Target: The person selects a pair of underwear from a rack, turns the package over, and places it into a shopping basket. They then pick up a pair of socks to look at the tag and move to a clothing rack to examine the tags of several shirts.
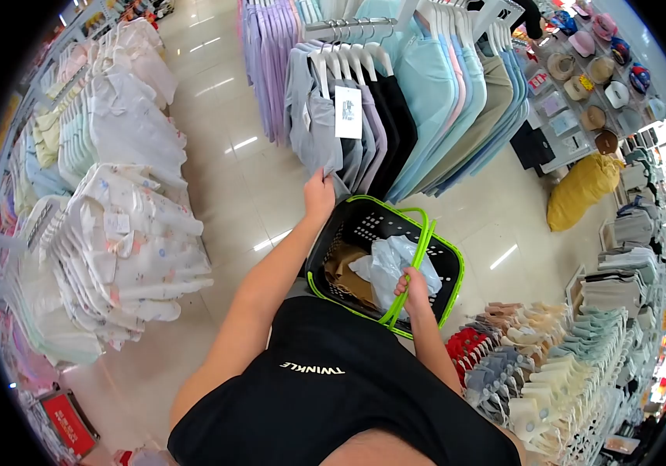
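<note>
My left hand (319, 194) is closed on the lower edge of a grey shirt (311, 128) that hangs at the front of a rack. A white tag (348, 113) hangs against that shirt. With my right hand (414, 291) I grip the bright green handle (425, 252) of a black shopping basket (451, 272) with a green rim. Inside the basket lie a pale, crumpled plastic bag (395, 260) and something brown (346, 272), whose kind I cannot make out. The basket is in front of my body, just below the hanging clothes.
Light blue shirts (426, 85) and purple ones (267, 70) hang around the grey shirt. Racks of pale printed clothes (127, 233) line the left. Small garments on hangers (558, 365) fill the lower right. A yellow sack (582, 190) stands on the tiled floor (209, 109) below a hat display.
</note>
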The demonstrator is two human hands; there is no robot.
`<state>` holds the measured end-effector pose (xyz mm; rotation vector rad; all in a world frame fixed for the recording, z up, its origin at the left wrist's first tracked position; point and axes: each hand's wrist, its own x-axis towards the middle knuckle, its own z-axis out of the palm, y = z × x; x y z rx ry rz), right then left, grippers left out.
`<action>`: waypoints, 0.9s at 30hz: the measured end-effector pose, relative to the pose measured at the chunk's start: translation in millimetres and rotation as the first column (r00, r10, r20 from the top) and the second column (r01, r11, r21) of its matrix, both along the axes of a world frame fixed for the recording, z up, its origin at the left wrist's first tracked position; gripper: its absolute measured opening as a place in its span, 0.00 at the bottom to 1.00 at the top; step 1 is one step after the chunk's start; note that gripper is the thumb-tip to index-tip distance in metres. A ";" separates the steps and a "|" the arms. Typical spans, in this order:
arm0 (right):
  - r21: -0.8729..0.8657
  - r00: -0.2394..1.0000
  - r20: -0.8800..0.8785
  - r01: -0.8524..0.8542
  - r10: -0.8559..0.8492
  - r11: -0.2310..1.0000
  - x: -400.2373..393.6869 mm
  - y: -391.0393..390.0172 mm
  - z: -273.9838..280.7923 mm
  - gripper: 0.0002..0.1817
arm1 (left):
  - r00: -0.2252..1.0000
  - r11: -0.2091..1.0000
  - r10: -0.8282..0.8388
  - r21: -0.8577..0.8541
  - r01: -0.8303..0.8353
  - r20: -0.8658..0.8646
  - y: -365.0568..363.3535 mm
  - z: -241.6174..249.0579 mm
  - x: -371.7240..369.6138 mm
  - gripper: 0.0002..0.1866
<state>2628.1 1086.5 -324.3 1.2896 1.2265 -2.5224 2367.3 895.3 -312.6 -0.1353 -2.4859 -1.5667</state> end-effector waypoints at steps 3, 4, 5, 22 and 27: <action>0.016 1.000 0.015 -0.028 0.027 0.999 14.2 7.7 -3.9 0.08 | 0.988 0.988 0.136 0.086 -0.129 -0.079 -5.4 -2.1 21.0 0.15; 0.009 0.999 0.018 -0.045 0.045 0.999 18.4 9.0 -4.5 0.08 | 0.971 0.975 0.192 0.137 -0.173 -0.142 -7.8 1.2 25.8 0.14; 0.005 0.998 0.022 -0.061 0.061 0.998 22.9 9.5 -6.3 0.08 | 0.947 0.959 0.249 0.190 -0.212 -0.200 -10.8 7.7 32.8 0.14; 0.034 0.982 0.005 -0.191 0.191 0.981 31.5 -8.0 5.8 0.08 | 0.958 0.941 0.159 -0.329 -0.075 0.239 -109.9 -45.7 83.0 0.15; 0.024 0.981 -0.046 -0.187 0.188 0.982 20.6 -21.1 11.4 0.09 | 0.892 0.996 -0.068 -0.019 0.086 0.446 -138.0 -41.0 104.3 0.17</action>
